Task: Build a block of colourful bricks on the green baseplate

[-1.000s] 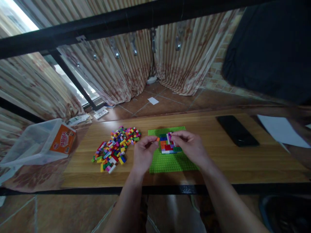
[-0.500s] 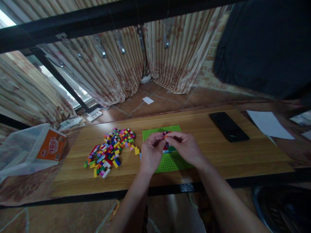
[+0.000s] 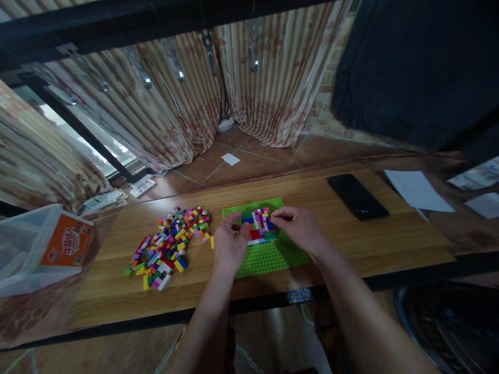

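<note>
A green studded baseplate (image 3: 257, 262) lies on the wooden table in front of me. On it is a block of multicoloured toy bricks (image 3: 259, 223), with blue, red, white and purple among them. My right hand (image 3: 302, 228) is at the right side of these bricks, thumb and forefinger pinched on a small orange brick (image 3: 272, 218), mostly covered by the fingertips. At the left side of the built bricks is my left hand (image 3: 230, 244), its thumb and fingers apart and nothing visible between them. It hides part of the plate's left edge.
A loose pile of coloured bricks (image 3: 167, 244) spreads over the table left of the plate. A black phone (image 3: 357, 196) lies to the right, with white paper (image 3: 419, 190) beyond it. At far left stands a clear plastic box (image 3: 29, 259) with an orange label.
My hands, together over the plate before, have parted. The right hand holds the orange brick at the right of the build, and the built bricks are uncovered. The view has shifted slightly.
</note>
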### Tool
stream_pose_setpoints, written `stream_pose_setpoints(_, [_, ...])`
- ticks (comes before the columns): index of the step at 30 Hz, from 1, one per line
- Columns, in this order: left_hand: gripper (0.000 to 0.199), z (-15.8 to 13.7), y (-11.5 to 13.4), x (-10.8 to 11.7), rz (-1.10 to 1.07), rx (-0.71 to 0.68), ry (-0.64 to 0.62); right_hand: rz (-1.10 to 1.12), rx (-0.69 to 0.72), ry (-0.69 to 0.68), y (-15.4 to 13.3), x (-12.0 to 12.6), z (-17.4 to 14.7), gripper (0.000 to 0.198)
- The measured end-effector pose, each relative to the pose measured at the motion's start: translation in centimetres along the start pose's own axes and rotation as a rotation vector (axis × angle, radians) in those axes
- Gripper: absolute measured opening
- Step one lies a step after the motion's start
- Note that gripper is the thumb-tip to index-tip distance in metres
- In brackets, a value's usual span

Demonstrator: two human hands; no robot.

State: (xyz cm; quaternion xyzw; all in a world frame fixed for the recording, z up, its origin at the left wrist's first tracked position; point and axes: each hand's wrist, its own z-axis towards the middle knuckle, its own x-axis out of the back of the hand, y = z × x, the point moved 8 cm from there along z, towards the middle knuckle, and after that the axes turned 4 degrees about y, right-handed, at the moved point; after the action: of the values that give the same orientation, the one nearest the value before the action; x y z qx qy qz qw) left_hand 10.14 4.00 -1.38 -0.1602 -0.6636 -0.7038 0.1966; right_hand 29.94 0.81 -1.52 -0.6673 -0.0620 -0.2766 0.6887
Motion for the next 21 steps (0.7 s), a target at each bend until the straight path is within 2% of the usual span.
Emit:
stream_pose_setpoints(9, [0.026,0.05,-0.47,-0.35,0.036,-0.023,-0.042,-0.007,-0.008,0.058,-0.02,-0.94,0.20,0.008])
stream_pose_setpoints(13, [0.026,-0.04,-0.40,-0.27,0.020,-0.049,-0.047,-0.047,-0.020,0.091,0.13,-0.93,0.28,0.007])
stream_pose_setpoints(21, [0.024,-0.11,-0.37,-0.13,0.009,-0.014,-0.053,-0.019,-0.056,0.083,0.38,-0.32,0.28,0.007])
